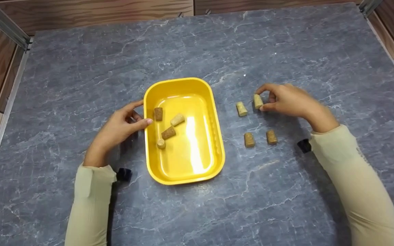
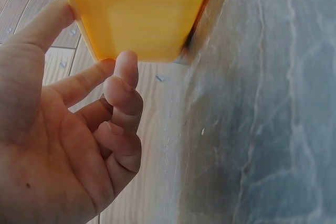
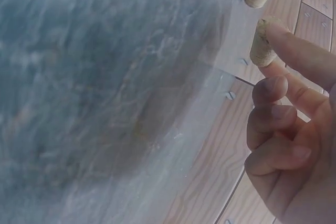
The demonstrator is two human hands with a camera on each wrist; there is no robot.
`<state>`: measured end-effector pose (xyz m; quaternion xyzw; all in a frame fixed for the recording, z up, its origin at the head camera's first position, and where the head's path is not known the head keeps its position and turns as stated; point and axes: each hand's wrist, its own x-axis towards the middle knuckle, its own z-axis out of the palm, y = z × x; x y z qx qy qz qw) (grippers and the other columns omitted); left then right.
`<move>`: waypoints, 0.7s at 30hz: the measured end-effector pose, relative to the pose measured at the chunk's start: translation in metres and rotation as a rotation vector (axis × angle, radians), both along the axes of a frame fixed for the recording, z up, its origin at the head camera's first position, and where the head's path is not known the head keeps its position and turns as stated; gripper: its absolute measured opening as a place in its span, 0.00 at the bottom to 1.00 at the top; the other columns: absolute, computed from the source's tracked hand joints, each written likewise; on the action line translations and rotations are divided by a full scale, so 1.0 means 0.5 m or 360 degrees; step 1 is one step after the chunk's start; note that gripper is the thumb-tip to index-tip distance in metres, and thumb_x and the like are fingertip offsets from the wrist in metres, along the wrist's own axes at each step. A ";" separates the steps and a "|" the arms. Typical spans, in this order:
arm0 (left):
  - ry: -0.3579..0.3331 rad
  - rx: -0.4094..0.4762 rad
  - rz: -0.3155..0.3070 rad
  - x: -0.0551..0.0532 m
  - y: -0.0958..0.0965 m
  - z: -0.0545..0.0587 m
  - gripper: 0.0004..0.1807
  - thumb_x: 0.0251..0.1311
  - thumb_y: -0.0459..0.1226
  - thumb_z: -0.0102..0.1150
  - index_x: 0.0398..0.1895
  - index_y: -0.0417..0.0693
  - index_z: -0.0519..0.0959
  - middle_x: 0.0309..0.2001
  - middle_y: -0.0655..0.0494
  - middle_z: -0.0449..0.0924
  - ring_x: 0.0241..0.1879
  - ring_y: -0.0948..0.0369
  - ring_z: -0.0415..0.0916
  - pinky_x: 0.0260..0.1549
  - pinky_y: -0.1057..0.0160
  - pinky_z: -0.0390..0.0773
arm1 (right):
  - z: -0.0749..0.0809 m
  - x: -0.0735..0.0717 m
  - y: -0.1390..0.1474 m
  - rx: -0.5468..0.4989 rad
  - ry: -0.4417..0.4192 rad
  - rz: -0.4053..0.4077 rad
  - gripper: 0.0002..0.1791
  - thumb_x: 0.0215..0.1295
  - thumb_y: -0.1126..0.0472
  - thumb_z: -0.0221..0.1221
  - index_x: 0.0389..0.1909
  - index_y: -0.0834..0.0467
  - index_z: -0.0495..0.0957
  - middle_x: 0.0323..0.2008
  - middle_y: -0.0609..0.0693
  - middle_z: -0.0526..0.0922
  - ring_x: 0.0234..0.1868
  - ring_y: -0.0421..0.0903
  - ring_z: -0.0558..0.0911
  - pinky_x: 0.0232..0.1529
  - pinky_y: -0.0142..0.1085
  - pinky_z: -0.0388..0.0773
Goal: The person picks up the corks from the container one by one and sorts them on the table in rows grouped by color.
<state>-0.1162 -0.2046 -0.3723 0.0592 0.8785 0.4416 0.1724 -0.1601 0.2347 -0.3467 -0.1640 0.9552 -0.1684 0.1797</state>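
Note:
My left hand (image 1: pixel 116 128) holds the left wall of a yellow plastic tray (image 1: pixel 219 136), thumb over the rim and the other fingers outside. Inside the tray lie several cork stoppers, among them a dark one (image 1: pixel 158 114) and a pale one (image 1: pixel 177 119). To the tray's right, my right hand (image 1: pixel 287 99) pinches a pale cork stopper (image 3: pixel 261 43) between thumb and index finger. Its other fingers are curled in the right wrist view. Just left of that hand stands another pale cork (image 1: pixel 241 109).
Two darker corks (image 1: pixel 249 139) stand nearer me, below the right hand. The grey marbled tabletop (image 1: pixel 115 68) carries everything. Wood-grain panels (image 1: pixel 97 13) and metal posts border its back and sides.

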 end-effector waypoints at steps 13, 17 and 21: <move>0.0010 0.0007 -0.0003 0.000 0.000 -0.001 0.37 0.61 0.51 0.61 0.72 0.55 0.63 0.38 0.50 0.77 0.33 0.58 0.68 0.30 0.66 0.69 | -0.012 -0.006 0.009 0.0087 -0.0026 -0.0008 0.22 0.61 0.57 0.64 0.57 0.55 0.75 0.29 0.53 0.77 0.28 0.47 0.73 0.30 0.40 0.67; 0.0015 0.0007 -0.0004 -0.001 0.000 0.000 0.37 0.61 0.51 0.61 0.72 0.55 0.63 0.38 0.50 0.77 0.33 0.58 0.68 0.30 0.66 0.69 | -0.011 -0.003 0.010 0.0111 -0.0042 -0.0006 0.23 0.61 0.56 0.64 0.56 0.56 0.74 0.29 0.53 0.77 0.29 0.47 0.73 0.31 0.41 0.68; 0.0007 0.0003 -0.0006 0.000 -0.001 0.000 0.37 0.61 0.51 0.61 0.72 0.55 0.63 0.38 0.50 0.77 0.33 0.58 0.68 0.30 0.66 0.69 | -0.013 0.000 0.011 0.0119 -0.0045 -0.0003 0.23 0.61 0.56 0.64 0.56 0.56 0.74 0.29 0.53 0.76 0.29 0.48 0.73 0.31 0.42 0.68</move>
